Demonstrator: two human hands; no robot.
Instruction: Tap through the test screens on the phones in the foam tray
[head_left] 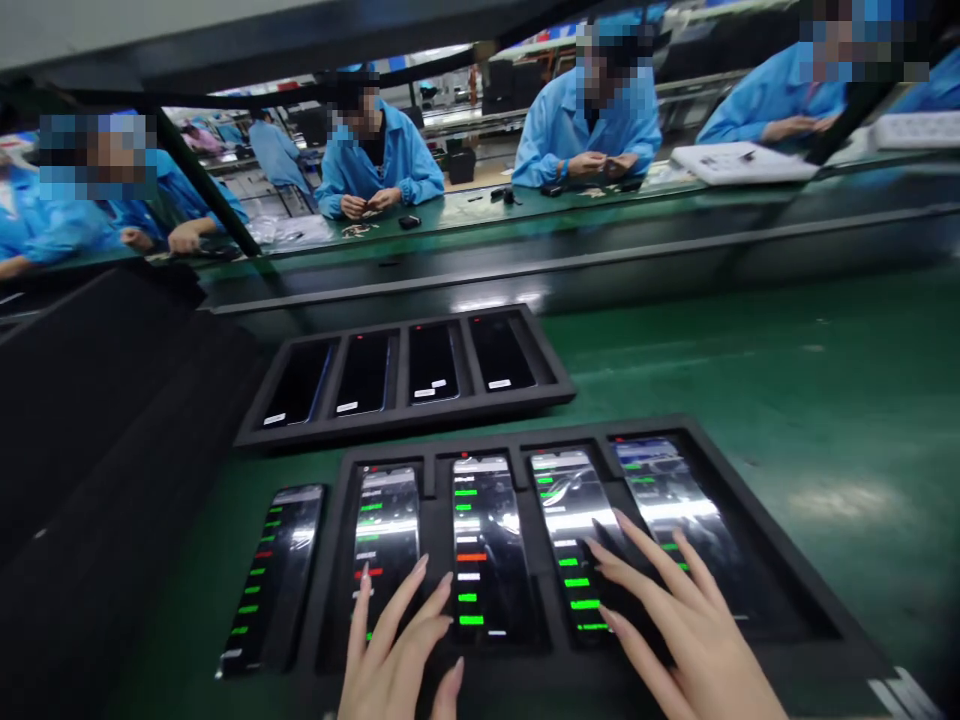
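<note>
A black foam tray (712, 440) lies in front of me, with several lit smartphones in its slots showing green, white and red lines of text. Over the leftmost slot, my left hand (397, 650) spreads its fingers above or on the first phone (386, 530); contact is unclear. The second phone (487, 545) is just right of those fingertips. My right hand (682, 630) has its fingers apart over the third phone (570, 520) and the fourth phone (667, 500). Neither hand grips anything. One more lit phone (274, 580) rests outside the tray, to its left.
Behind stands a second foam tray (450, 415) of dark-screened phones with small white labels. Stacked black foam (112, 430) rises at the left. A ledge crosses the green table (750, 350); beyond it, people in blue coats (585, 120) work with small parts near a white tray (742, 165).
</note>
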